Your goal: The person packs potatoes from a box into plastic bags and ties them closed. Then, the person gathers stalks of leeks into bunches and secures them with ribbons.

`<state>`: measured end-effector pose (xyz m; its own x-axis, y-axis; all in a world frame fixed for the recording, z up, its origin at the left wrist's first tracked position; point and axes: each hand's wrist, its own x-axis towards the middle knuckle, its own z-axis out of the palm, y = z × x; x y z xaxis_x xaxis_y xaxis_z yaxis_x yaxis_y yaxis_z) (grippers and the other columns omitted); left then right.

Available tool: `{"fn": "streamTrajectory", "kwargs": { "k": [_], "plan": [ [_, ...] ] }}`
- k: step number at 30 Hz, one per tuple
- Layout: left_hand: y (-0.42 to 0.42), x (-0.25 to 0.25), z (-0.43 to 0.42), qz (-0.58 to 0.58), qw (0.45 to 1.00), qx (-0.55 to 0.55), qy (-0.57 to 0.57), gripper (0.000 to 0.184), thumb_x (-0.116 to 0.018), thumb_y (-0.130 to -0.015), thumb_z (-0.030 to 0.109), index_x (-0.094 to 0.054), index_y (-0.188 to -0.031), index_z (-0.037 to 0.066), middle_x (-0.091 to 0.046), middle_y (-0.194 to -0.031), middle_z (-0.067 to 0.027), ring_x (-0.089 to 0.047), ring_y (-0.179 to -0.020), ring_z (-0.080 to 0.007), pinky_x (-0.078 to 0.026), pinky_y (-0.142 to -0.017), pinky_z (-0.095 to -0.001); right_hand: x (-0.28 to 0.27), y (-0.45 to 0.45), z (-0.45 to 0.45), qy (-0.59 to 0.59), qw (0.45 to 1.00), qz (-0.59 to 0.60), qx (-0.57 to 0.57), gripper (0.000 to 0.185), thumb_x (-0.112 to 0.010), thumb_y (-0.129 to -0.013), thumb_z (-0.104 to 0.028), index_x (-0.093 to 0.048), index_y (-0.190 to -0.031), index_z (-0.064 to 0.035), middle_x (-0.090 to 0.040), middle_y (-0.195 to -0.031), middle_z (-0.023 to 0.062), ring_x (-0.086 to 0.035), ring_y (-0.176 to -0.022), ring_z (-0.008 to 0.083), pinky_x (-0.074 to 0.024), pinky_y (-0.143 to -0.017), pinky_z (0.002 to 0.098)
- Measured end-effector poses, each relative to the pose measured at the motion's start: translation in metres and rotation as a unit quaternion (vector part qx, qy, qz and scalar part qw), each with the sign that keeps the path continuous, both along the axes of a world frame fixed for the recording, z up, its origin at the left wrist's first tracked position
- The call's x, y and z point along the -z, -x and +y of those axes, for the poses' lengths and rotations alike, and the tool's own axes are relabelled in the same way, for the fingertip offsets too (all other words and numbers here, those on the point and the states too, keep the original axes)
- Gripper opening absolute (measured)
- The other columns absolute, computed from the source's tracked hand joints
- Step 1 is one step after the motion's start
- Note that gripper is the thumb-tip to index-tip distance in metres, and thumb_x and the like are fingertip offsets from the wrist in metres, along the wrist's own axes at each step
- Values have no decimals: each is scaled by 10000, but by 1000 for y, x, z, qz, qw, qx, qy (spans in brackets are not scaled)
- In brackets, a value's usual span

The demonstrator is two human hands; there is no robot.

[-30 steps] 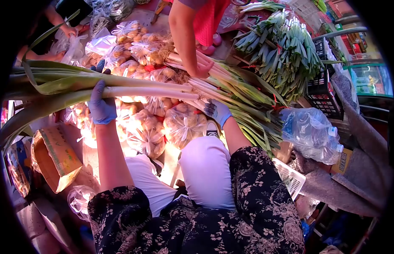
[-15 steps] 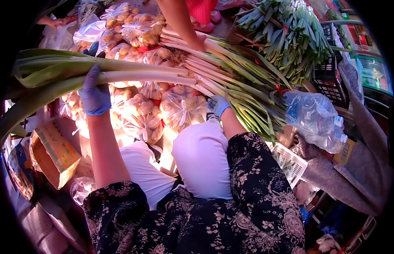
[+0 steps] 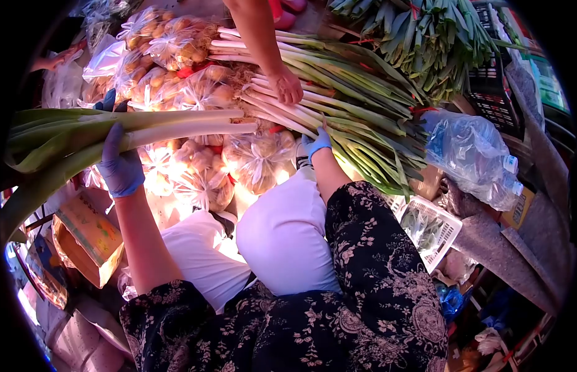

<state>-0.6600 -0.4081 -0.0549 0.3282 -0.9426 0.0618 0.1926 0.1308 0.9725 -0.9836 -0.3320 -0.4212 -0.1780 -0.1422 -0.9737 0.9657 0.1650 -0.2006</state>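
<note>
My left hand (image 3: pixel 122 162), in a blue glove, is closed around a small bunch of thick leeks (image 3: pixel 183 126). Their white ends point right over the bagged produce, and their green leaves run off to the left. In a blue glove too, my right hand (image 3: pixel 317 144) is at the near edge of a large leek pile (image 3: pixel 338 102), its fingers closed on a leek stalk there. Another person's bare hand (image 3: pixel 287 87) reaches down from the top onto the white stalks of the same pile.
Clear bags of round yellowish produce (image 3: pixel 205 170) cover the ground ahead. Tied green bundles (image 3: pixel 425 46) stand at the top right beside a black crate (image 3: pixel 496 99). A bag of plastic bottles (image 3: pixel 471 155), a white basket (image 3: pixel 447 239) and an open carton (image 3: pixel 90 239) lie around me.
The other person's hand has moved lower, onto the pile's stalks. My right hand has shifted slightly along the pile's near edge. The view has shifted; my left hand still grips the leeks.
</note>
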Motion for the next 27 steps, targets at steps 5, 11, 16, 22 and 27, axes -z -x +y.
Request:
{"fn": "streamTrajectory", "kwargs": {
  "k": [5, 11, 16, 22, 27],
  "plan": [
    [10, 4, -3, 19, 1000, -10, -8, 524, -561, -728, 30, -371, -1216, 1, -487, -1177, -159, -491, -1056, -247, -340, -976, -365, -13, 9, 2, -22, 999, -15, -33, 419, -616, -713, -521, -556, -896, -149, -497, -777, 50, -465, -687, 182, -437, -624, 332],
    [11, 6, -3, 18, 1000, 11, -12, 488, -543, -741, 47, -400, -1203, -22, -478, -1191, -136, -476, -1086, -230, -329, -986, -353, -26, 19, -9, -51, 996, -35, -64, 368, -628, -708, -520, -561, -853, -188, -482, -689, 15, -441, -592, 162, -429, -608, 314],
    [11, 5, -4, 13, 1000, 20, -4, 474, -533, -753, 54, -411, -1201, -38, -469, -1210, -124, -475, -1094, -207, -330, -983, -331, -14, 11, 10, -5, 998, -64, -28, 155, -607, -796, -306, -548, -839, -170, -496, -702, 29, -479, -644, 184, -450, -622, 350],
    [13, 0, -2, 28, 999, 11, -16, 542, -582, -707, 42, -386, -1210, -13, -494, -1174, -160, -506, -1032, -231, -355, -963, -358, -37, 1, 13, 51, 990, -133, 8, 124, -567, -823, -215, -547, -842, -94, -553, -709, 82, -542, -678, 222, -489, -636, 372],
    [-14, -10, 0, 20, 999, 21, 26, 560, -577, -695, 40, -380, -1219, 13, -496, -1166, -149, -508, -1041, -232, -364, -949, -355, -110, -19, -19, 282, 943, -175, 32, 149, -538, -845, -240, -589, -861, -101, -635, -771, 98, -622, -712, 244, -526, -665, 386]
  ]
}}
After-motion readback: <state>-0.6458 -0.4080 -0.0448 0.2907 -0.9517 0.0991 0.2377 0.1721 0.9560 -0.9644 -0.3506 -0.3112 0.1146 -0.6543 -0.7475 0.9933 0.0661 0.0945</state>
